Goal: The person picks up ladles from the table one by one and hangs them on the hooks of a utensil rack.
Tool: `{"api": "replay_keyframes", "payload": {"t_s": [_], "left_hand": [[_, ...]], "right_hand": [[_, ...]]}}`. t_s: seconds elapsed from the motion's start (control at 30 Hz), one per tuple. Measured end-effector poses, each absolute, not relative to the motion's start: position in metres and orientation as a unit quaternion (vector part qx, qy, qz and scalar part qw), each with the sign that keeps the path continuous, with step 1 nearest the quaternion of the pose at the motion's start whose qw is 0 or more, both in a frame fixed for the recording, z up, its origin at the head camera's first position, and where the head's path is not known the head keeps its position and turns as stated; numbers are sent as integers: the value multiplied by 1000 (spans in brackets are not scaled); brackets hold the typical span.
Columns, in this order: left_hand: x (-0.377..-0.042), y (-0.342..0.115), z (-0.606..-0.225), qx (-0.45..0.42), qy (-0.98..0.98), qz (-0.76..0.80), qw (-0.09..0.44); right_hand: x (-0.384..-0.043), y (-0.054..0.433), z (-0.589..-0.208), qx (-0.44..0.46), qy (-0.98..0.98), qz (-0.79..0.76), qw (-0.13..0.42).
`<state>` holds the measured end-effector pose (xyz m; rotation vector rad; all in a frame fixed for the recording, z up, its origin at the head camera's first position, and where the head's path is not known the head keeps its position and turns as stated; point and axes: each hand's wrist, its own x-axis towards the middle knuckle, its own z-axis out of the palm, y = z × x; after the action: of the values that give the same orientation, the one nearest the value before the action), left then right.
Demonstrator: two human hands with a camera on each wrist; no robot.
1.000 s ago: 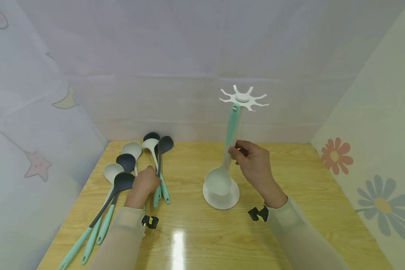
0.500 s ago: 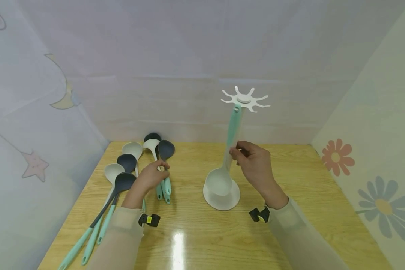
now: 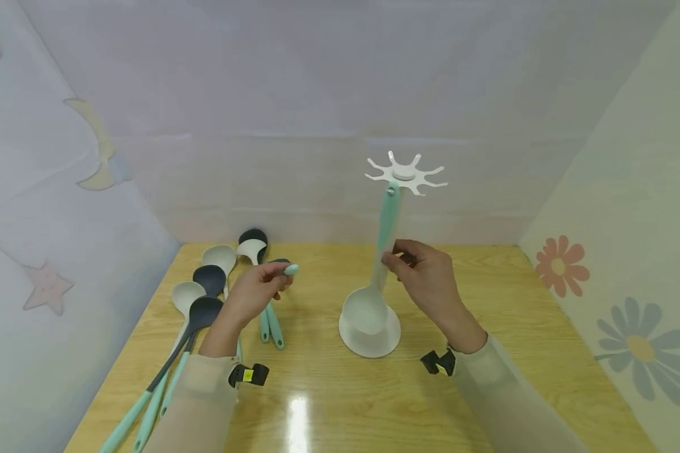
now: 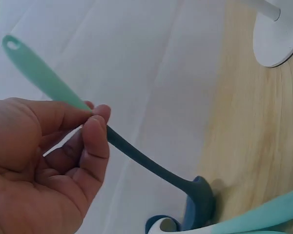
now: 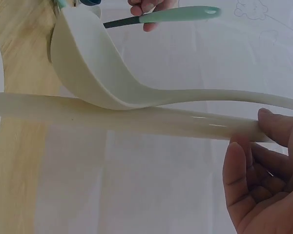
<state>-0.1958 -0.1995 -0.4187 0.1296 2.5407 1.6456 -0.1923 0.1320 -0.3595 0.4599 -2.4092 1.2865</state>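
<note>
My left hand (image 3: 253,294) pinches a dark blue ladle (image 4: 149,163) where its mint green handle joins the dark shaft. That handle's end is tipped up, and its bowl is low by the other ladles. My right hand (image 3: 432,286) grips the white pole (image 5: 176,122) of a utensil stand between thumb and fingers. Atop the pole spreads a ring of white hooks (image 3: 404,172); its round white base (image 3: 369,347) rests on the table. A white ladle (image 3: 365,309) hangs from one hook by its green handle's hole, bowl down in front of the pole.
Several white and dark ladles with green handles lie on the left of the wooden table (image 3: 328,402), among them a dark ladle (image 3: 205,311) nearest me. A pale cloth wall (image 3: 294,189) rises behind the table; patterned cloth walls flank both sides.
My left hand has lifted a dark ladle off the pile and tilted its handle up, its end now pointing toward the stand. My right hand stays on the pole.
</note>
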Motion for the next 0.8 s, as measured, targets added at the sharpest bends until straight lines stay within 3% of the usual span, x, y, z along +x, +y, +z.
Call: {"api": "replay_keyframes", "payload": {"t_s": [0.2, 0.43, 0.53, 0.63, 0.8], "left_hand": [[-189, -187, -408, 40, 843, 537, -4], [-178, -169, -390, 53, 835, 542, -73], [-173, -160, -378, 65, 835, 535, -108], [-169, -152, -366, 66, 835, 531, -131], [-166, -138, -344, 71, 823, 546, -143]], "right_hand": [[-186, 141, -339, 165, -837, 463, 239], [-172, 141, -290, 187, -712, 543, 405], [-168, 136, -269, 198, -683, 541, 449], [-168, 132, -253, 188, -695, 525, 453], [-172, 131, -242, 177, -744, 508, 398]]}}
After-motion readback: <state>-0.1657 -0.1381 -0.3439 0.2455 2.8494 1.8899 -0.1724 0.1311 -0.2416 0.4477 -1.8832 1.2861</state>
